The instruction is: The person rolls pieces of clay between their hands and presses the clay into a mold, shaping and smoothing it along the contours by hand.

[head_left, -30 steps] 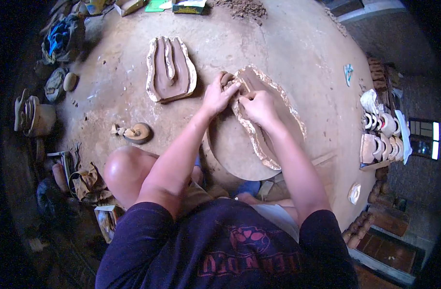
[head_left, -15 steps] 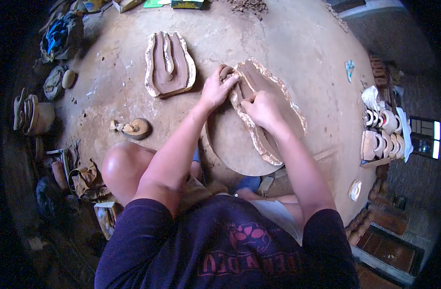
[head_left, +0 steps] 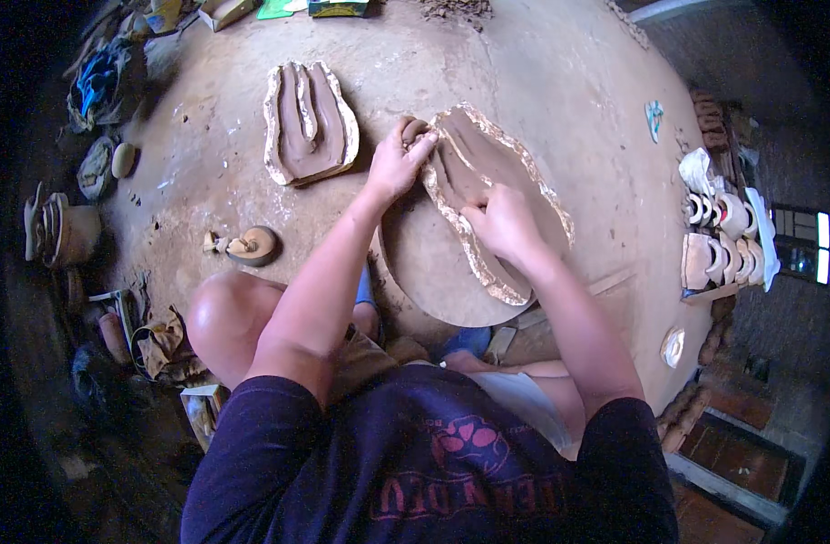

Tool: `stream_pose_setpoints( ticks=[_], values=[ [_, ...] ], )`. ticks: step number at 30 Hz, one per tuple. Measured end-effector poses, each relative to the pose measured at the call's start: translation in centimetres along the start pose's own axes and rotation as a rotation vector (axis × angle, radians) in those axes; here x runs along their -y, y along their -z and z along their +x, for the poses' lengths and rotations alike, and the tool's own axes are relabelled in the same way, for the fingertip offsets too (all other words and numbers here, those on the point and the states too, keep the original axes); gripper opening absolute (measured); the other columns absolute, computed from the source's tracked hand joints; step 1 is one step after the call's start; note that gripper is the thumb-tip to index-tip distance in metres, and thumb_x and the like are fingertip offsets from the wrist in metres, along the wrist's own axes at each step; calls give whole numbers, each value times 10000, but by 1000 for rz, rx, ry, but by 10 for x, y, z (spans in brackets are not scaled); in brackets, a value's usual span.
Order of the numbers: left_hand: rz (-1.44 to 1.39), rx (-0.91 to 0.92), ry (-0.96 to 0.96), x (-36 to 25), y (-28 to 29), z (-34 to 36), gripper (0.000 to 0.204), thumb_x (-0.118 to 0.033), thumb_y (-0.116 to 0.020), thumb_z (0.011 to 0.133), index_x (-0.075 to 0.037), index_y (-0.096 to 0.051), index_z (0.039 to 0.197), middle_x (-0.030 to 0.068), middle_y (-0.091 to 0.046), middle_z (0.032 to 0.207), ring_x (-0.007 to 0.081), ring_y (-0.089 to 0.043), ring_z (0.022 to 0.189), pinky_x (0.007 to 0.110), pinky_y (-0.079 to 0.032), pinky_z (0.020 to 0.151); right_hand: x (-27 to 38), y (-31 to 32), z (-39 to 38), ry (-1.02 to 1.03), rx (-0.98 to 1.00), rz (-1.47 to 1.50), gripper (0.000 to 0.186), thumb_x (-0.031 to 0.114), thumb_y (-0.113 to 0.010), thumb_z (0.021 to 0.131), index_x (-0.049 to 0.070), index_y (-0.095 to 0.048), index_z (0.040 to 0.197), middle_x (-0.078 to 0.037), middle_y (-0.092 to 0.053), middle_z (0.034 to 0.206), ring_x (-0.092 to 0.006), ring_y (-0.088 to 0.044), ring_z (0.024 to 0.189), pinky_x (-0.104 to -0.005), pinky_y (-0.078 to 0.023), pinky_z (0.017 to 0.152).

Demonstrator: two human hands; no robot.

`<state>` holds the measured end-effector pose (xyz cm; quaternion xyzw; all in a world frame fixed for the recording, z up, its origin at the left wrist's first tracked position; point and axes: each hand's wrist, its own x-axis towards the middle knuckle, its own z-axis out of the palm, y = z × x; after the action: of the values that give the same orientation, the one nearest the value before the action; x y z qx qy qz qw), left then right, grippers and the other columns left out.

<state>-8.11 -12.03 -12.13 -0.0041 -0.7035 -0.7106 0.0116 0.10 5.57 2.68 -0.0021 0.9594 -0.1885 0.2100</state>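
Note:
A long plaster mould (head_left: 553, 193) with a rough whitish rim lies tilted on a round board (head_left: 433, 286), its hollow lined with brown clay. My left hand (head_left: 395, 165) is at its upper left rim, fingers curled round a lump of brown clay (head_left: 415, 132). Inside the hollow my right hand (head_left: 506, 222) is closed, its knuckles bent and its fingertips against the clay near the left wall; whatever may be in those fingers is hidden. To the left on the floor lies a second clay-lined mould (head_left: 350, 136) with a ridge down its middle.
A round dark object with pale pieces (head_left: 254, 245) sits on the floor left of my knee. Stacked pots (head_left: 75, 231) stand at the far left. Curved pale moulds (head_left: 728, 258) are stacked at the right. Clay crumbs (head_left: 456, 7) lie at the far edge.
My right hand has shifted slightly within the mould's hollow, still closed against the clay. My left hand stays at the rim with the clay lump. The whole view has shifted a little.

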Motion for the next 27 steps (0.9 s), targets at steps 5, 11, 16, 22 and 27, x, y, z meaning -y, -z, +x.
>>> stream_pose_setpoints(
  ticks=[5,11,16,22,27],
  values=[
    [-1,-10,-19,-15,-7,-2,484,-378,-709,964,-13,-614,1267,185,-747,1150,275,-725,1074,373,-544,951,-29,-15,-10,158,-299,6,303,229,-776,861,-28,-783,1022,-235,-753,875,-380,-745,858,-415,-581,801],
    [52,27,-6,-15,-2,-3,470,-334,-701,996,15,-601,1295,143,-714,1184,203,-662,1094,339,-511,984,-19,-18,-21,-146,-196,269,268,221,-769,862,-5,-794,1003,-270,-739,1002,-389,-736,959,-441,-567,906],
    [-33,19,-17,-5,-4,1,520,-378,-717,955,23,-610,1268,198,-738,1170,286,-708,1102,373,-524,974,-40,-41,-35,46,-422,155,254,203,-759,869,-35,-780,956,-234,-760,921,-327,-748,872,-399,-575,824],
    [-1,12,-59,4,-7,8,498,-353,-720,956,29,-632,1263,174,-743,1164,236,-702,1095,351,-520,977,-46,-32,-39,-91,-286,378,266,213,-770,852,-33,-782,951,-262,-745,965,-405,-731,920,-431,-566,884],
    [5,25,-51,5,-8,9,469,-330,-712,965,22,-640,1266,162,-745,1159,229,-701,1090,347,-519,980,-60,-45,-56,75,-396,120,273,222,-777,842,-31,-787,943,-255,-748,964,-401,-729,920,-429,-562,884]
  ],
)
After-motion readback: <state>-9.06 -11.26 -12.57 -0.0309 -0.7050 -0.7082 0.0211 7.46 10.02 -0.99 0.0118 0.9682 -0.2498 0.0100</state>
